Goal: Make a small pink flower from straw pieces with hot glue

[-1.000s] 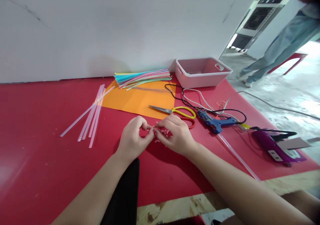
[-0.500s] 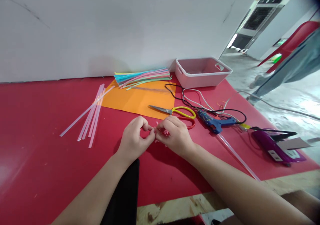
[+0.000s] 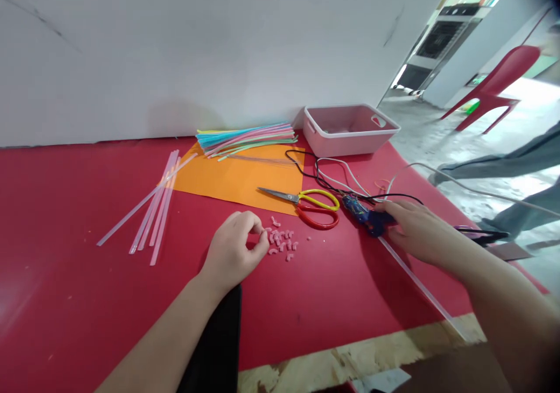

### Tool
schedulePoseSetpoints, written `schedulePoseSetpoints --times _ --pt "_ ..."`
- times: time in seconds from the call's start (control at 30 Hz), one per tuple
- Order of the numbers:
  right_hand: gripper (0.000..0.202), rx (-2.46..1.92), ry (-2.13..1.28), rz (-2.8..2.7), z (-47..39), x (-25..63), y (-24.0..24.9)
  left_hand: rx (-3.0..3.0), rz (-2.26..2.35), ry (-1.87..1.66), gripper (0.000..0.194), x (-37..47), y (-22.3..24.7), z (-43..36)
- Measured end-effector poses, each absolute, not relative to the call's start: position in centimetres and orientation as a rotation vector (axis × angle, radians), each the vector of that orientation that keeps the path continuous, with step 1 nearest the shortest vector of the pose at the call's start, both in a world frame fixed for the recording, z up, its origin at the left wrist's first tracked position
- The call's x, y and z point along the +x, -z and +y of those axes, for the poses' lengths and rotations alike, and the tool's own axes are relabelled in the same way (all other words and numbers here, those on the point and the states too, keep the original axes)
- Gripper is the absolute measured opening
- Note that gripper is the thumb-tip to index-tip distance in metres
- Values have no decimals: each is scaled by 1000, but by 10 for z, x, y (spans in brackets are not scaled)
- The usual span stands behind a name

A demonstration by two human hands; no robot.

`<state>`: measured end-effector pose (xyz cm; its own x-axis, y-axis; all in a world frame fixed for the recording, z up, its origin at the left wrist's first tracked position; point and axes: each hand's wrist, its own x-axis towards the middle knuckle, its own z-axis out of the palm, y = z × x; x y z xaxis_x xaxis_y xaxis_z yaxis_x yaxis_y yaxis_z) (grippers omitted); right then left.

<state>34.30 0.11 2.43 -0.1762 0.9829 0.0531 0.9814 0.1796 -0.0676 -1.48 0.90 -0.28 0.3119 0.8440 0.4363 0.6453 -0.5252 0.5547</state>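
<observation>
My left hand is closed in a pinch beside a small pile of pink pieces; a tiny pink piece seems to show at its fingertips. My right hand has its fingers round the handle of a blue glue gun. From the glue gun a clear glue stick runs toward the table's front edge. Between the hands and a little farther back lie scissors with one yellow and one red handle, blades pointing left.
Pink glue sticks lie at the left. Coloured pipe cleaners rest on an orange sheet near a pink basket. Cables loop at the right. A black object lies under my left forearm. A person's legs show beyond.
My right hand has left the pink pieces and moved right to the glue gun, uncovering the pile. The left hand stays pinched. The view has shifted slightly.
</observation>
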Motion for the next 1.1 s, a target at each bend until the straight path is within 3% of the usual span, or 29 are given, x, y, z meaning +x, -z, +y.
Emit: schedulePoseSetpoints --times 0.1,0.37,0.77,1.03,1.1 --pt "47 -1956 -31 -2352 0 363 -10 2305 1370 -1021 13 -15 3 11" --pt "33 -1857 -43 -2208 -18 368 6 2296 1373 -984 9 -16 3 12" --pt "33 -1925 -114 -2349 -18 364 -17 2308 1351 -895 12 -17 6 14" --pt "12 -1795 -15 -2292 -20 276 -55 2326 1334 -895 11 -17 5 14" --pt "17 -1791 -15 -2446 -5 246 -51 2336 1332 -903 9 -18 6 15"
